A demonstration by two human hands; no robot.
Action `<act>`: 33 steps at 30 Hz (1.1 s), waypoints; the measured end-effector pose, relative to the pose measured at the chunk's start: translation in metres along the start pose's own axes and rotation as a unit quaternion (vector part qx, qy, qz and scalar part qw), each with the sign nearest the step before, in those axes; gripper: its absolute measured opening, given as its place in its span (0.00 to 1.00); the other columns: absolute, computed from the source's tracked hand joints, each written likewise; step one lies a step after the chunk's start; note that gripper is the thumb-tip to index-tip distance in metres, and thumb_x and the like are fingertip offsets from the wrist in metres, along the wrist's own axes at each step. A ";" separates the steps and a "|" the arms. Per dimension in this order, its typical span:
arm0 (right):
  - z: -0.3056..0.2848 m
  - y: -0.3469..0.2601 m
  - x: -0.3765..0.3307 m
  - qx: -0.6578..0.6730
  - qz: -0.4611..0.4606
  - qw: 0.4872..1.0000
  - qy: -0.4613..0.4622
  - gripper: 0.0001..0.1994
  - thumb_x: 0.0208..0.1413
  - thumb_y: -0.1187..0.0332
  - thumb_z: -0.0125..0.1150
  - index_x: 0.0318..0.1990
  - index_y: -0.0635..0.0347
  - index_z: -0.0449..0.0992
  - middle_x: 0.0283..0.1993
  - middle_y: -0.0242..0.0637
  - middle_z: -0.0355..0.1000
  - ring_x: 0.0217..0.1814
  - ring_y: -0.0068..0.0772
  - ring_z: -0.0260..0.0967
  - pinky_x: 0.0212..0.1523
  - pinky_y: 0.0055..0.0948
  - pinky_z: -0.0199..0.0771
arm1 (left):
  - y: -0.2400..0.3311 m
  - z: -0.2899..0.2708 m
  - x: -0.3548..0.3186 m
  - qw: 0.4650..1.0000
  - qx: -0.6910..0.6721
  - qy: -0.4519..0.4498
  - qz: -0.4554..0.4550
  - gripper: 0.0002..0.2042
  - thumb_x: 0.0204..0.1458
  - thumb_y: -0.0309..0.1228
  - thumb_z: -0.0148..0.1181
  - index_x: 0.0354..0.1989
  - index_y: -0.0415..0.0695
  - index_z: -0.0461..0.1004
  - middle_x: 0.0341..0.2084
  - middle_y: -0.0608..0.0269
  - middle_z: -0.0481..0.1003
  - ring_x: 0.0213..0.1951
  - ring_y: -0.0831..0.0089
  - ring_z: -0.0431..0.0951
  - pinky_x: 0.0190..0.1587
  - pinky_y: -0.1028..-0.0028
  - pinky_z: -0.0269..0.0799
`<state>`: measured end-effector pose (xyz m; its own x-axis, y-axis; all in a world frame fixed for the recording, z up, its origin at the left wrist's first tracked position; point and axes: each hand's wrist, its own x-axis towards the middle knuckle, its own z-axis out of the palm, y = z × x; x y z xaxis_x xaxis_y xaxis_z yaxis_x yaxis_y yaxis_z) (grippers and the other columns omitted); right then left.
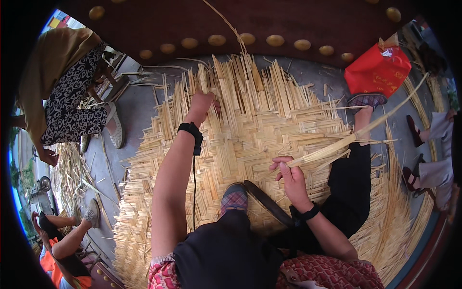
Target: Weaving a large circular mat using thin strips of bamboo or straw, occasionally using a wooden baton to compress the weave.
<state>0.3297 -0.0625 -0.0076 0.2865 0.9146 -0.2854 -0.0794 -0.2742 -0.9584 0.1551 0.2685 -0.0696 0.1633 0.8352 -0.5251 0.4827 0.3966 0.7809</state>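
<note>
Head view: strip (353,138) rightward from right hand (294,185)

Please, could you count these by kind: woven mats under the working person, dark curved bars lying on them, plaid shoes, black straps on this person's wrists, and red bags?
Woven mat: 1
Dark curved bar: 1
Plaid shoes: 2
Black wrist straps: 2
Red bag: 1
Total: 7

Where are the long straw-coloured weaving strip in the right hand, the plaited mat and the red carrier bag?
Long straw-coloured weaving strip (342,142): head view, on its broad middle stretch.
Plaited mat (257,144): head view, on its woven surface.
Red carrier bag (370,73): head view, on its front face.
</note>
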 end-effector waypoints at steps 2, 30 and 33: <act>0.002 -0.002 0.001 -0.015 -0.008 1.000 -0.003 0.12 0.71 0.66 0.43 0.50 0.62 0.71 0.39 0.34 0.74 0.41 0.20 0.69 0.40 0.21 0.70 | -0.002 -0.006 -0.005 0.991 -0.109 -0.058 -0.046 0.18 0.54 0.29 0.58 0.49 0.29 0.67 0.33 0.49 0.79 0.35 0.60 0.81 0.39 0.63 0.76; 0.039 -0.002 0.260 -0.430 -0.053 0.899 -0.061 0.12 0.63 0.66 0.48 0.43 0.67 0.72 0.45 0.52 0.73 0.48 0.51 0.74 0.45 0.43 0.75 | 0.042 -0.023 -0.014 0.951 -0.242 -0.102 0.163 0.16 0.55 0.37 0.66 0.50 0.46 0.76 0.43 0.67 0.80 0.50 0.77 0.77 0.50 0.73 0.66; 0.047 -0.010 0.252 -0.107 0.095 0.984 -0.105 0.11 0.67 0.68 0.44 0.48 0.64 0.70 0.48 0.43 0.73 0.44 0.36 0.74 0.48 0.34 0.75 | 0.019 -0.023 -0.018 0.975 -0.092 -0.145 0.140 0.12 0.53 0.33 0.67 0.43 0.44 0.77 0.39 0.67 0.80 0.42 0.79 0.77 0.43 0.75 0.68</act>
<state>0.3574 0.1847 -0.0698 0.0800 0.8760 -0.4756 0.0972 -0.4817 -0.8709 0.1417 0.2699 -0.0377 0.5157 0.7887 -0.3345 0.2262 0.2512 0.9411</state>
